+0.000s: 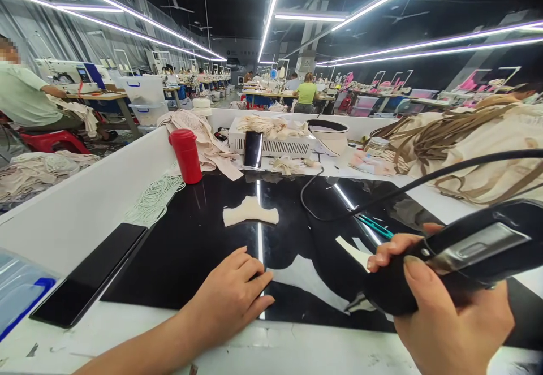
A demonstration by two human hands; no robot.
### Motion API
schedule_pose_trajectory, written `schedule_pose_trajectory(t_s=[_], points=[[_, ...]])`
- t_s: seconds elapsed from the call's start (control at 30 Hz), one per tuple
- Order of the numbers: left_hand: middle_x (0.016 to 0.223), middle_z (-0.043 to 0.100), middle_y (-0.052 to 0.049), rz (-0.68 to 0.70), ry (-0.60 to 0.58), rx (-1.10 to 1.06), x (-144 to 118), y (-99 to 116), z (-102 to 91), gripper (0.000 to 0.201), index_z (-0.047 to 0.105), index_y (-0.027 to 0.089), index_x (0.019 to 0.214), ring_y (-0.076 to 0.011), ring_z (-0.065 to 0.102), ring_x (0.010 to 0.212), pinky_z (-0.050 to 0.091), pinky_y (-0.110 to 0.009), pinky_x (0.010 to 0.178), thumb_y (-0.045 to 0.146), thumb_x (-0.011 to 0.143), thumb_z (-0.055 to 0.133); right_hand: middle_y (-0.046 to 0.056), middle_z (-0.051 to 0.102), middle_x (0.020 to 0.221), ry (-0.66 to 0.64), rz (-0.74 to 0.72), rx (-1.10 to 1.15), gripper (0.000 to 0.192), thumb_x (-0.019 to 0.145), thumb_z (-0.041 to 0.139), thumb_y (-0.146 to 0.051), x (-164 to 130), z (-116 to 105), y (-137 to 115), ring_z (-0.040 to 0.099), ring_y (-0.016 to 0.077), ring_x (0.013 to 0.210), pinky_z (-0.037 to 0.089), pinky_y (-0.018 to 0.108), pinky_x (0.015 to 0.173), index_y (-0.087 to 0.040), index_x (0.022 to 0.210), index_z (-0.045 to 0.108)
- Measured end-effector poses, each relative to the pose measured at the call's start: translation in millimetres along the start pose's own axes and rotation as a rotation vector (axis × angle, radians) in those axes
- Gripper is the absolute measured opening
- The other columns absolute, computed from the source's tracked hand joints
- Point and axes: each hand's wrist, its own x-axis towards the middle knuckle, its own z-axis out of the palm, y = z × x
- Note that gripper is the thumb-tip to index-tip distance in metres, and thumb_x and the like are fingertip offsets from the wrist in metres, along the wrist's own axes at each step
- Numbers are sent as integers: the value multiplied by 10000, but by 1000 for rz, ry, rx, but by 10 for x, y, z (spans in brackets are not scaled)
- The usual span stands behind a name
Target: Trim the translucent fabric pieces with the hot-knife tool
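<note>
Head view shows the right hand (441, 307) wrapped around a black corded cutting tool (449, 262), its metal tip just above the glossy black worktop (178, 250). Left hand (231, 298) rests flat on that worktop, fingers loosely spread, holding nothing. A cream fabric piece (250, 212) lies farther back, well apart from both hands. A red cup (185, 155) stands behind it to the left.

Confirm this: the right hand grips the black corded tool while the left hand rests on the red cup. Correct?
Not quite. The head view shows the left hand flat on the black glossy mat, apart from the red cup. The right hand does grip the black corded tool.
</note>
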Motion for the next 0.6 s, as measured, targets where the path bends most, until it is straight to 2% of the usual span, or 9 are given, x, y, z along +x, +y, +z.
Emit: schedule_pose_trajectory(t_s=[0.13, 0.4, 0.6], points=[[1024, 666, -47, 5, -4, 20, -2, -2, 20, 296, 652, 150, 1251, -219, 648, 975, 494, -503, 1114, 327, 1017, 614, -29, 661, 741, -6, 43, 104, 416, 674, 838, -255, 4, 179, -32, 594, 191, 583, 548, 341, 508, -263, 1053, 666], [1009, 667, -47, 14, 2, 34, 7, 25, 45, 304, 648, 146, 1222, -221, 638, 951, 498, -493, 1090, 360, 1008, 624, -35, 662, 825, -225, 80, 294, 390, 822, 797, -268, -169, 726, 197, 614, 147, 622, 557, 309, 566, -274, 1158, 599], [1018, 686, -47, 33, 31, 52, 14, 44, 48, 327, 655, 131, 1212, -225, 631, 932, 491, -472, 1087, 366, 985, 662, -38, 653, 876, -304, 99, 306, 395, 872, 760, -253, -251, 863, 346, 620, 138, 630, 542, 321, 601, -292, 1213, 564]])
